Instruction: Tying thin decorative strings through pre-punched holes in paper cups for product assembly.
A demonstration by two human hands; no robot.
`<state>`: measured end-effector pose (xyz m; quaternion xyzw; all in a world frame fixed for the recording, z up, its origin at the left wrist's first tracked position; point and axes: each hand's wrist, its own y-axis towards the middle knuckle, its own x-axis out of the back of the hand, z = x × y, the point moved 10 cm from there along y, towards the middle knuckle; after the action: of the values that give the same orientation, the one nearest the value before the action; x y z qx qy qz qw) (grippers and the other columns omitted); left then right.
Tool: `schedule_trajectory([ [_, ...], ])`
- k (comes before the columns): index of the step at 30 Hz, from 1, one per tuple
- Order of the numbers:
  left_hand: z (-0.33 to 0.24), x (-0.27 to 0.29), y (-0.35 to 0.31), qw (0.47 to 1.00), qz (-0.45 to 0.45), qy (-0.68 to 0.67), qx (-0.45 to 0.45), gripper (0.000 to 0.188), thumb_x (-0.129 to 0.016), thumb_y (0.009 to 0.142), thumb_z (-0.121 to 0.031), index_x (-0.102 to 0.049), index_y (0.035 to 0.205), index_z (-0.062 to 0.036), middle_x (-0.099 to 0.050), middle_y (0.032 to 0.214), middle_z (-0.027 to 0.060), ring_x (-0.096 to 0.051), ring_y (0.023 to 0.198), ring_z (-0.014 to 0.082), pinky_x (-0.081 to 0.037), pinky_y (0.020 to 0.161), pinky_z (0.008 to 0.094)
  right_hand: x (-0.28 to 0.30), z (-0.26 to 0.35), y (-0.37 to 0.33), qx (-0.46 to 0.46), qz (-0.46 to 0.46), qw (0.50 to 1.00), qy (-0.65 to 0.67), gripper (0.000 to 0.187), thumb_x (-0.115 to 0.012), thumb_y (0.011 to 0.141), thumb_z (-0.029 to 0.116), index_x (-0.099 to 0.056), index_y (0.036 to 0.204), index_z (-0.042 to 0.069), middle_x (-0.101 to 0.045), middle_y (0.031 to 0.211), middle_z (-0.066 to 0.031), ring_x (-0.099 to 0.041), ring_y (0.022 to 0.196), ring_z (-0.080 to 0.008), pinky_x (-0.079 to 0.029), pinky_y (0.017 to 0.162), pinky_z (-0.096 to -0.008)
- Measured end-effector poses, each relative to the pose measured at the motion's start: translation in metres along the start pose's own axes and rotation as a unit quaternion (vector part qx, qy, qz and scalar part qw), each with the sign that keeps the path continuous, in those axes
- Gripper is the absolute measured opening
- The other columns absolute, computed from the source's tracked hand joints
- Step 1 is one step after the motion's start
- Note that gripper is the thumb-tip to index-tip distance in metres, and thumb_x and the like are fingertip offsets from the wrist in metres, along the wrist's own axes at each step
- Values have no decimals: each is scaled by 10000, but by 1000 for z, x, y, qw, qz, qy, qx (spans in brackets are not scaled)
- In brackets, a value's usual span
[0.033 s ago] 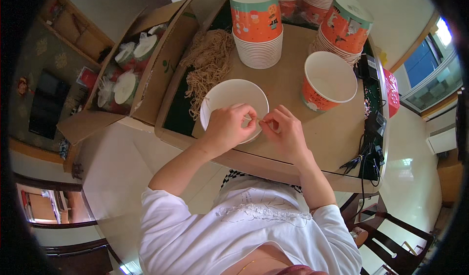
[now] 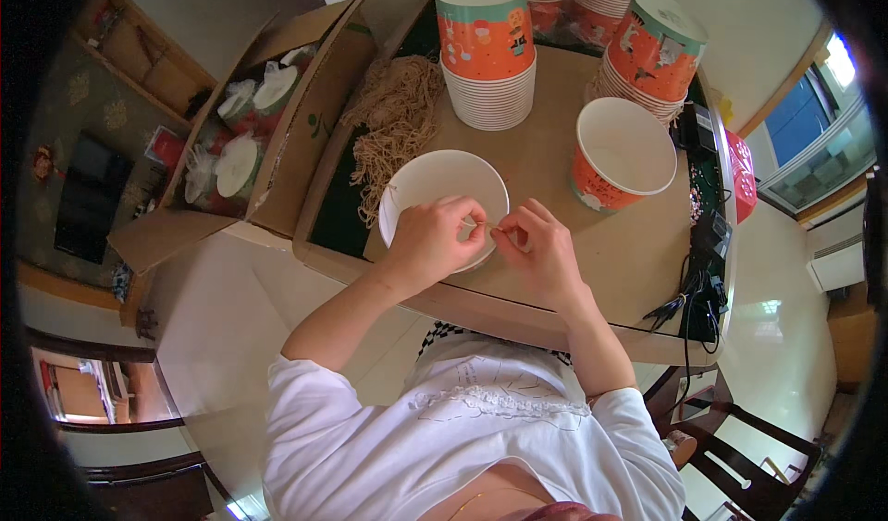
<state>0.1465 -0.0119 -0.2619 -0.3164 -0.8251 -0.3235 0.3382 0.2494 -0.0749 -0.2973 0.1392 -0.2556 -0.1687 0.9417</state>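
A white-lined paper bucket [image 2: 444,171] stands upright at the table's near edge, its mouth facing up. Over its near right rim, my left hand [image 2: 433,234] is closed in a pinch. Just to the right, my right hand [image 2: 539,248] pinches too, its fingertips almost meeting the left ones. Between them runs a thin, pale piece of twine [image 2: 488,229], mostly hidden by the fingers. Another bit of strand shows at the bucket's left rim. A loose heap of beige twine [image 2: 393,105] lies just beyond the bucket on the left.
An orange-and-white bucket [image 2: 624,155] stands open at right. Behind are upside-down bucket stacks, one central [image 2: 487,54] and one farther right [image 2: 655,49]. Black cables [image 2: 684,303] lie along the right table edge. An open cardboard box [image 2: 301,132] with wrapped buckets adjoins the table's left side.
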Motion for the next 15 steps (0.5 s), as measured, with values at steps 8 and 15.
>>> schedule_trajectory([
  [8, -6, -1, 7, 1000, 27, 8, 5, 104, -690, 739, -92, -629, 822, -71, -599, 696, 59, -523, 530, 169, -430, 508, 304, 3, 3, 2, -7, -8, 1000, 4, 79, -674, 803, 64, -613, 843, 33, -548, 779, -89, -563, 607, -209, -457, 550, -317],
  [15, -5, -8, 6, 1000, 20, -3, -10, 110, -693, 732, -130, -638, 814, -82, -584, 663, 69, -544, 543, 177, -436, 512, 327, 8, 4, -2, 19, -5, 1000, 24, 51, -656, 805, 29, -609, 823, 23, -536, 764, -94, -560, 602, -220, -448, 522, -317],
])
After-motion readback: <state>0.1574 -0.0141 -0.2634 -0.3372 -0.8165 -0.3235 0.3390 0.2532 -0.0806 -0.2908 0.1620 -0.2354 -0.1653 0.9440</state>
